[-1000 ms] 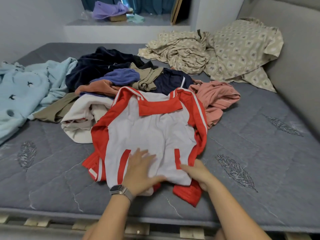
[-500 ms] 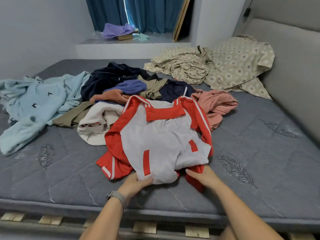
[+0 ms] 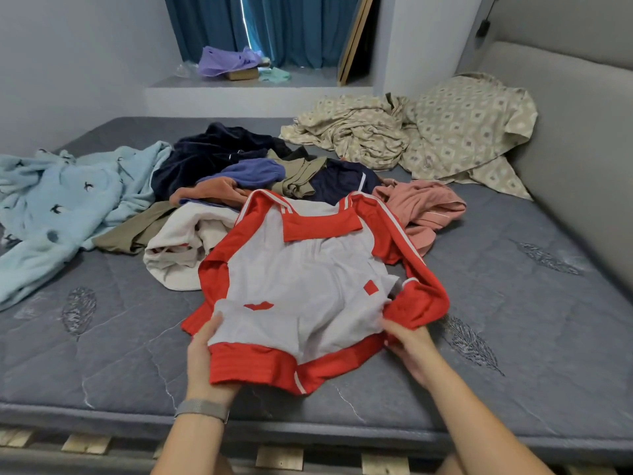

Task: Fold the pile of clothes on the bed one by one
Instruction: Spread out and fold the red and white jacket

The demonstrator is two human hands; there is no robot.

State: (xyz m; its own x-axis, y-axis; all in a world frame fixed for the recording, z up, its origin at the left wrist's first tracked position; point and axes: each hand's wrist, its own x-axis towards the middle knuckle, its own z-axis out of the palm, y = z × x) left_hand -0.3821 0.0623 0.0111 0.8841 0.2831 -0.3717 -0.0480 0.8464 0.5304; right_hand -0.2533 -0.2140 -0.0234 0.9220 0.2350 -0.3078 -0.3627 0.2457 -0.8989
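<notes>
Jacket (image 3: 308, 286): we see it red and white, spread on the near bed (image 3: 513, 337), before the pile (image 3: 260, 173).
Left hand (image 3: 202, 361): our grip is clamped on the hem's left corner.
Right hand (image 3: 411, 347): we pinch the right edge.

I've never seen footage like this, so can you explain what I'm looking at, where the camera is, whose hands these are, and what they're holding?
There is no machine here. A person wears a wide-angle camera on the head, which looks forward and down, so you see that person's own arms reaching into the single view. The left hand, with a watch on its wrist, and the right hand each grip the near hem of a red and white jacket, which lies spread on a grey mattress. Behind the jacket sits a pile of unfolded clothes, including a pink garment. A light blue blanket lies at the left, and patterned beige bedding at the far right.
</notes>
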